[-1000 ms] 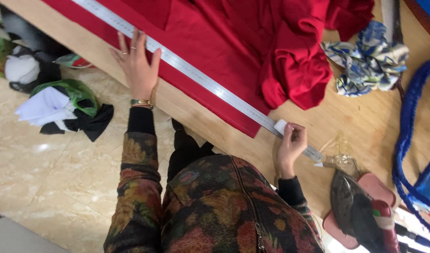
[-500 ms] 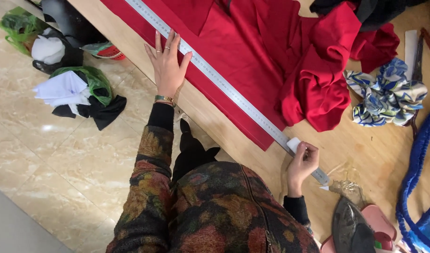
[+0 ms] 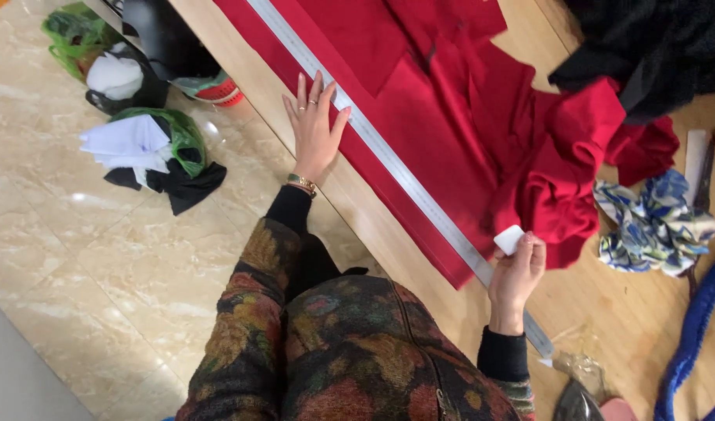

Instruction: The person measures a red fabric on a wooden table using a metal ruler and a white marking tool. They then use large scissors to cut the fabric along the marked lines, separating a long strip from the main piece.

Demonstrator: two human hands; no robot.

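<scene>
A long metal ruler (image 3: 388, 160) lies along the near edge of a red fabric (image 3: 443, 101) spread over a wooden table (image 3: 607, 327). My left hand (image 3: 314, 125) rests flat with fingers spread, pressing the red fabric beside the ruler. My right hand (image 3: 517, 269) holds a small white piece of tailor's chalk (image 3: 510, 239) against the ruler near the fabric's near corner. Part of the red cloth is bunched up (image 3: 568, 179) at the right.
A blue-and-white patterned cloth (image 3: 653, 226) and a dark garment (image 3: 646, 47) lie on the table at right, with a blue strap (image 3: 696, 335) near the edge. On the tiled floor at left sit bags and scraps in green, white and black (image 3: 151, 152).
My view has shifted, so the table sits further right and lower. My left hand stays flat by the ruler. My right hand with the chalk has moved slightly up along the ruler.
</scene>
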